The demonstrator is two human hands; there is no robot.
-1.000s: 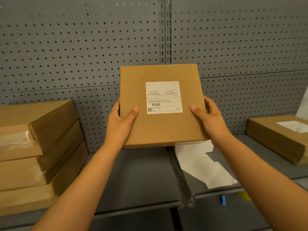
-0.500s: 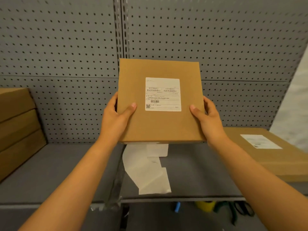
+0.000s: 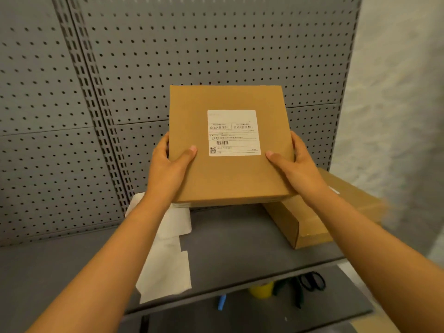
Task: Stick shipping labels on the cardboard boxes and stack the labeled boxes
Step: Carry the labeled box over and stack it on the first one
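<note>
Both hands, left hand (image 3: 171, 168) and right hand (image 3: 294, 167), grip the box (image 3: 230, 179) by its sides, thumbs on top, so the label (image 3: 233, 132) stays in view. The box is in the air, just above the box on the shelf (image 3: 312, 224), likely to be stacked there.

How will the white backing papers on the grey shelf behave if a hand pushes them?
The white backing papers look thin and lie flat, so they would probably slide and crumple. Probably very light; they overhang the grey shelf edge, so may fall.
</note>
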